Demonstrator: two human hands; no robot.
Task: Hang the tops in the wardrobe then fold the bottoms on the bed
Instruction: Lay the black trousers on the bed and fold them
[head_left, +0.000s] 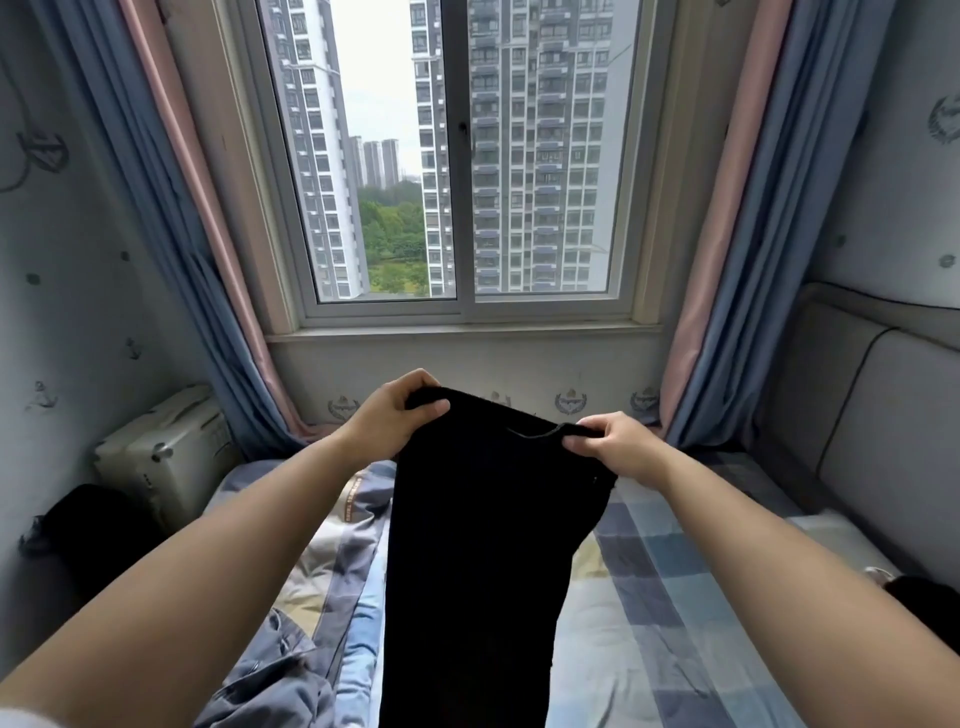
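A pair of black trousers (483, 545) hangs in front of me over the bed (649, 597), held up by its waistband. My left hand (392, 410) grips the waistband's left end, fingers curled over the top edge. My right hand (613, 441) pinches the right end, a little lower. The legs drop straight down out of view at the bottom. A grey-blue garment (280, 680) with buttons lies crumpled on the bed at the lower left. A pale blue garment (361, 639) lies beside it, partly behind the trousers.
The bed has a checked blue and cream sheet. A padded grey headboard (872, 431) runs along the right. A white suitcase (166, 452) and a black bag (98, 530) sit at the left by the wall. Window (457, 156) and curtains (171, 218) stand ahead.
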